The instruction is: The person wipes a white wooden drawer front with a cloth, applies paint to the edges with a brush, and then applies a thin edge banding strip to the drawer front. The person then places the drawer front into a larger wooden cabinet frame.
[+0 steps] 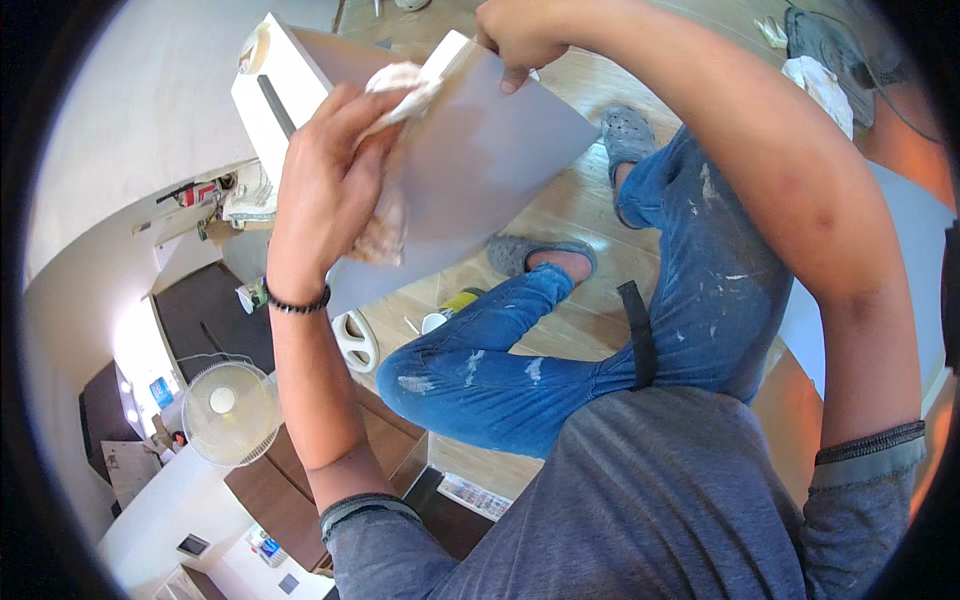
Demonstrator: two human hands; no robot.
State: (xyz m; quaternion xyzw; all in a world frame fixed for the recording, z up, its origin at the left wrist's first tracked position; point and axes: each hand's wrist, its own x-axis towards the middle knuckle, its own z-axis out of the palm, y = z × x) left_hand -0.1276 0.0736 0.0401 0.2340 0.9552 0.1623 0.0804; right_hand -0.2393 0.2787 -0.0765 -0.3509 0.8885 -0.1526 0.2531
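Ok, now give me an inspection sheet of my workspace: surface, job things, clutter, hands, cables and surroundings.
Surface: wood-look floor, planks visible between the legs.
Job's things: large pale panel, tilted; crumpled whitish cloth at its edge.
Clutter: white cup beside a yellow-banded can on the floor; crumpled white item at upper right.
Hands: left hand grips the cloth; right hand is at the panel's far edge, thumb on its face, firmness of grip unclear.
Cables: dark cord curving at upper right.
Surroundings: round fan at left.
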